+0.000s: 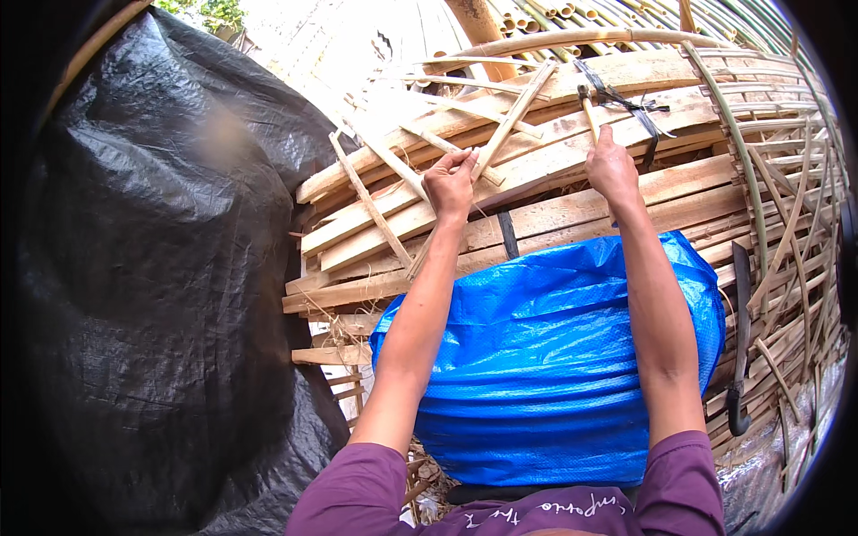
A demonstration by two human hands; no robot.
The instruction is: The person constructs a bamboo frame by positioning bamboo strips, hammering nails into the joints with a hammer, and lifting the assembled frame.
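Note:
My right hand (pixel 613 170) is wrapped round the wooden handle of a hammer (pixel 590 114), its small dark head pointing away from me above the planks. To its left, my left hand (pixel 450 184) is closed in a pinch beside a thin wooden strip (pixel 521 110). The fingertips meet near where this strip crosses another strip (pixel 438 140); what they pinch is too small to make out. Both strips lie over a stack of long sawn planks (pixel 572 210). A black strap (pixel 626 103) is tied round planks just beyond the hammer.
Blue plastic sheeting (pixel 536 357) lies between my forearms. A black tarp (pixel 170 295) hangs at the left. At the right are a slatted bamboo frame (pixel 760 170) and a dark long blade with a hooked handle (pixel 741 330). Bamboo poles (pixel 572 13) lie at the back.

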